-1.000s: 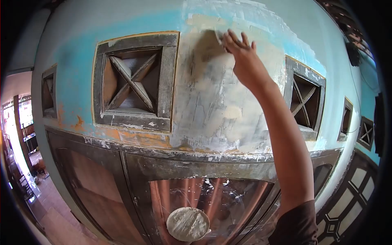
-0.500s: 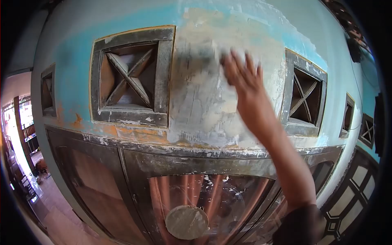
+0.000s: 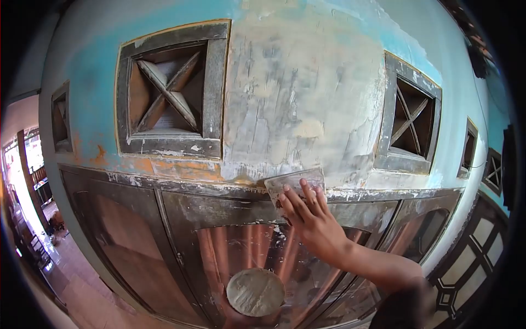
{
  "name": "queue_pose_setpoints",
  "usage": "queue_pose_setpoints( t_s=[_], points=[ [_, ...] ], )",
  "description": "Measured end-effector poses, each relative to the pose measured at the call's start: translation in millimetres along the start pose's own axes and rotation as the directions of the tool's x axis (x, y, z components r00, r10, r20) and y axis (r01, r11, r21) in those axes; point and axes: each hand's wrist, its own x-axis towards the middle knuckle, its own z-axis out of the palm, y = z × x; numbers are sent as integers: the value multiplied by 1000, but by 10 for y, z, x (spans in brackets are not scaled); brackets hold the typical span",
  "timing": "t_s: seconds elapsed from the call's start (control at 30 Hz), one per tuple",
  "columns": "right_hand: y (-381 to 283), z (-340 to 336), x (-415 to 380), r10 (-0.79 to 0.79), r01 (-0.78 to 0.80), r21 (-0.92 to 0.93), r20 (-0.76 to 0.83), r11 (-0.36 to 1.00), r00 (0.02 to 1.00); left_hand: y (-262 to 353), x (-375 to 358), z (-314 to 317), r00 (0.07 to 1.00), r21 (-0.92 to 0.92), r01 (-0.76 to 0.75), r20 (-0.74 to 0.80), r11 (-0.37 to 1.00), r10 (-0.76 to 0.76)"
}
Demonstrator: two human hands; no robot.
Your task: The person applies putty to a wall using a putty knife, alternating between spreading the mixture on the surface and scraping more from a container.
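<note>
My right hand [image 3: 315, 222] grips a flat rectangular putty scraper [image 3: 296, 178], fingers spread over its face. The scraper's upper edge is at the bottom of the patched wall [image 3: 307, 109], just above the wooden door frame. That wall area shows grey and beige filler with rough streaks. Low in the middle is a round pan of grey putty [image 3: 256, 292]. Beneath it, my left hand [image 3: 241, 319] shows only as a dim part and supports the pan; most of its fingers are hidden.
Wooden vents with crossed bars, one at left [image 3: 170, 90] and one at right [image 3: 409, 115], flank the patch. Below are wooden doors with glass panes and a pinkish curtain [image 3: 249, 247] behind. A bright doorway [image 3: 27, 181] is at far left, and a panelled door [image 3: 471, 263] at right.
My right hand has come down from high on the patched wall to its lower edge by the door frame. The scraper now shows clearly. The view has shifted slightly.
</note>
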Motion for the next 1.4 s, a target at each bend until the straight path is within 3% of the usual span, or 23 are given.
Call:
queue_pose_setpoints(
  t_s=[0.07,0.2,0.27,0.3,0.33,0.37,0.4,0.5,0.63,0.73,0.8,0.83,0.9,1.0,1.03,1.1,1.13,1.2,1.23,1.33,1.4],
  points=[
    [83,-405,181,-23,28,-181,32,983,999,-31,34,-12,998,18,-49,-46,999,50],
    [1017,-832,1171,-4,-121,-227,-484,966,875,-49,15,137,999,41,-9,-37,999,11],
    [1428,-909,1550,-1,-162,-235,-572,958,820,-75,-12,172,999,140,-37,-5,989,38],
    [1480,-861,1583,6,-165,-228,-570,960,821,-93,-5,104,999,144,-34,-12,989,36],
    [1511,-797,1611,0,-163,-266,-523,950,852,-125,31,-24,997,-162,53,66,985,-42],
    [1520,-720,1628,-6,-158,-305,-473,939,881,-138,61,-112,982,-446,156,165,881,-90],
    [1369,-592,1550,4,-198,-375,-460,905,888,-135,49,-149,983,-446,156,155,881,-95],
    [742,-15,969,-15,-109,-480,-247,871,969,-106,25,-164,998,-100,65,15,993,-64],
    [-63,155,-4,-91,96,-80,60,992,994,-105,21,-176,1000,-39,-25,4,999,25],
    [25,-536,333,-62,64,-156,19,986,998,-64,34,-76,999,-66,-23,-41,998,20],
    [519,-789,843,-45,-51,-279,-324,959,945,-77,34,-49,998,-4,-57,-41,998,57],
    [828,-888,1131,-30,-93,-270,-421,958,907,-85,29,-52,998,2,-55,-41,999,55],
    [1250,-955,1435,-17,-139,-261,-518,955,855,-112,42,-78,999,-96,9,-29,995,-12],
    [1383,-655,1455,49,-196,-302,-434,933,900,-167,66,-209,1000,-121,22,-17,992,-24],
    [1237,-492,1316,39,-204,-428,-364,881,931,-162,60,-205,999,-120,26,-18,992,-28],
    [827,-96,869,1,-125,-431,-276,894,961,-107,21,-39,986,-567,119,161,815,-32],
    [561,13,595,41,-74,-358,-101,931,994,-93,-8,6,987,-572,120,160,811,-33],
    [237,292,70,31,-15,-298,49,954,998,-60,-70,46,1000,-68,-18,-20,997,17],
    [124,283,-115,24,-17,-121,62,993,998,-68,-60,10,1000,-72,-19,-13,997,18],
    [55,-108,-199,69,-70,0,82,998,994,-134,13,-224,992,11,-105,-66,994,105],
    [340,-556,187,69,-75,-61,-98,995,993,-175,75,-371,985,207,-138,-73,969,156]
  ],
)
